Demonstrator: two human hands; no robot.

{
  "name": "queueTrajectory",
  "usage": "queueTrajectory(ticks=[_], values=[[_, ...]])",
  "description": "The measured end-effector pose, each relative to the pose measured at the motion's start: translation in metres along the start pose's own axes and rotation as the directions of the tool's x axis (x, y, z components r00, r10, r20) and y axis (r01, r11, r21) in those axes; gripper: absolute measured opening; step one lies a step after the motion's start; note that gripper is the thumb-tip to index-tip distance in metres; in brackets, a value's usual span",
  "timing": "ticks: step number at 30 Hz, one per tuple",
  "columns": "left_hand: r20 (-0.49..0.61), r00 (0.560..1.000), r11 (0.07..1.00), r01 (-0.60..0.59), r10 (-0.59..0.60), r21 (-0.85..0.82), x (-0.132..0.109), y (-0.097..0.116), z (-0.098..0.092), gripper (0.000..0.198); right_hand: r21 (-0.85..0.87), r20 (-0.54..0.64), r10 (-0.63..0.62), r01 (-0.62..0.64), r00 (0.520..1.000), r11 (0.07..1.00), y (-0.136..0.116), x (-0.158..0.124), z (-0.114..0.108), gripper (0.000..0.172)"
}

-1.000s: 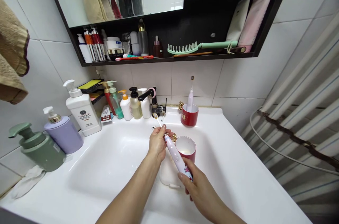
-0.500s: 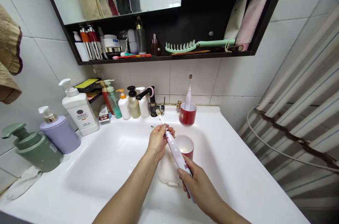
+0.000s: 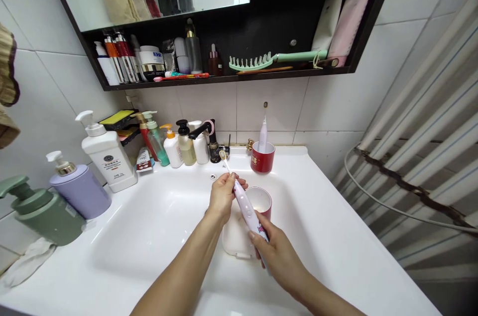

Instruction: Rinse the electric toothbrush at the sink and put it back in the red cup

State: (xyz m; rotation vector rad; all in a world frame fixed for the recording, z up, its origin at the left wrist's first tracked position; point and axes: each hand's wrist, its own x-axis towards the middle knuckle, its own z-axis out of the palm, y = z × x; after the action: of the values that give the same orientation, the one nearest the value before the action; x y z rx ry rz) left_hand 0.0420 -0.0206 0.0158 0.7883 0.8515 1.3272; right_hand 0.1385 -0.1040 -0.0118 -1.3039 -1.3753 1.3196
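Electric toothbrush [image 3: 243,199] slanted above the white sink [image 3: 149,236]

Purple pump bottle [image 3: 81,190], black faucet [image 3: 213,143], left hand [image 3: 222,196] pinching the neck [image 3: 226,164], pale lilac handle [image 3: 248,210] partly covering a red cup [image 3: 267,212], right hand's [image 3: 279,252] fingers curled round its printed lower end.

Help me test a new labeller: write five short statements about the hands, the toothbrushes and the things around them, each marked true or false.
1. The right hand grips the pale toothbrush by its handle. True.

2. The left hand is clear of the pale toothbrush. False: its thumb and fingers are at the neck.

3. A second toothbrush stands in the red cup on the back rim of the sink. True.

4. The brush head points toward the person. False: it points away, toward the faucet.

5. A green hairbrush lies on the dark shelf. True.
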Motion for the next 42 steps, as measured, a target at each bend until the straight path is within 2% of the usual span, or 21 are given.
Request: queueTrajectory(ticks=[3, 6, 11, 13, 15, 17, 19, 20, 22, 24, 27, 29, 31, 33, 37, 39, 42], values=[[-0.001, 0.999, 0.999, 0.038, -0.038, -0.018, 0.001, -0.002, -0.002, 0.015, 0.139, 0.093, 0.063, -0.076, 0.994, 0.987, -0.006, -0.002, 0.003, 0.044], [0.008, 0.999, 0.999, 0.035, -0.035, -0.011, 0.002, -0.005, -0.002, 0.014, 0.182, 0.079, 0.073, -0.086, 0.994, 0.979, -0.008, -0.004, 0.004, 0.042], [0.056, 0.998, 0.999, 0.006, -0.004, -0.034, -0.002, -0.002, 0.004, 0.016, 0.297, 0.167, 0.026, -0.075, 0.986, 0.952, -0.002, -0.005, 0.006, 0.032], [0.09, 0.996, 0.999, -0.005, 0.009, -0.041, -0.006, 0.002, 0.009, 0.017, 0.319, 0.166, -0.007, -0.047, 0.986, 0.947, -0.003, -0.004, 0.008, 0.028], [0.098, 0.995, 0.999, -0.026, 0.029, -0.037, -0.009, 0.004, 0.012, 0.018, 0.29, 0.086, -0.065, 0.037, 0.994, 0.956, -0.01, 0.003, 0.005, 0.027], [0.079, 0.993, 0.997, -0.082, 0.082, -0.002, -0.011, 0.002, 0.013, 0.02, 0.201, -0.059, -0.153, 0.162, 0.986, 0.966, -0.023, 0.016, -0.003, 0.026], [0.077, 0.981, 0.976, -0.185, 0.177, 0.112, -0.013, -0.005, 0.009, 0.02, 0.047, -0.234, -0.266, 0.284, 0.935, 0.958, -0.036, 0.034, -0.014, 0.024], [0.1, 0.968, 0.948, -0.247, 0.231, 0.201, -0.015, -0.009, 0.007, 0.02, -0.074, -0.305, -0.325, 0.318, 0.895, 0.945, -0.041, 0.044, -0.02, 0.025], [0.205, 0.926, 0.841, -0.374, 0.317, 0.39, -0.017, -0.02, 0.0, 0.021, -0.144, -0.354, -0.334, 0.302, 0.874, 0.942, -0.042, 0.062, -0.03, 0.027], [0.355, 0.872, 0.694, -0.485, 0.337, 0.532, -0.02, -0.029, -0.007, 0.025, -0.215, -0.396, -0.325, 0.258, 0.859, 0.942, -0.034, 0.074, -0.034, 0.027], [0.515, 0.821, 0.47, -0.566, 0.247, 0.677, -0.02, -0.041, -0.013, 0.028, -0.324, -0.427, -0.312, 0.179, 0.849, 0.929, -0.015, 0.081, -0.033, 0.026], [0.55, 0.814, 0.339, -0.579, 0.186, 0.742, -0.017, -0.046, -0.015, 0.022, -0.389, -0.433, -0.309, 0.134, 0.847, 0.912, -0.005, 0.08, -0.032, 0.025], [0.57, 0.806, 0.245, -0.592, 0.157, 0.768, -0.014, -0.049, -0.016, 0.017, -0.442, -0.436, -0.306, 0.095, 0.847, 0.892, 0.0, 0.078, -0.033, 0.025], [0.587, 0.796, 0.204, -0.605, 0.148, 0.77, -0.013, -0.051, -0.016, 0.017, -0.48, -0.432, -0.301, 0.065, 0.851, 0.875, 0.002, 0.077, -0.036, 0.025], [0.62, 0.773, 0.205, -0.633, 0.132, 0.746, -0.015, -0.05, -0.007, 0.019, -0.52, -0.409, -0.301, 0.051, 0.861, 0.852, 0.001, 0.07, -0.045, 0.025], [0.654, 0.745, 0.175, -0.666, 0.129, 0.725, -0.018, -0.047, 0.004, 0.018, -0.527, -0.404, -0.305, 0.054, 0.862, 0.848, -0.002, 0.066, -0.054, 0.025], [0.72, 0.686, 0.062, -0.727, 0.109, 0.684, -0.017, -0.039, 0.03, 0.016, -0.526, -0.409, -0.313, 0.059, 0.857, 0.848, -0.013, 0.061, -0.077, 0.028]])
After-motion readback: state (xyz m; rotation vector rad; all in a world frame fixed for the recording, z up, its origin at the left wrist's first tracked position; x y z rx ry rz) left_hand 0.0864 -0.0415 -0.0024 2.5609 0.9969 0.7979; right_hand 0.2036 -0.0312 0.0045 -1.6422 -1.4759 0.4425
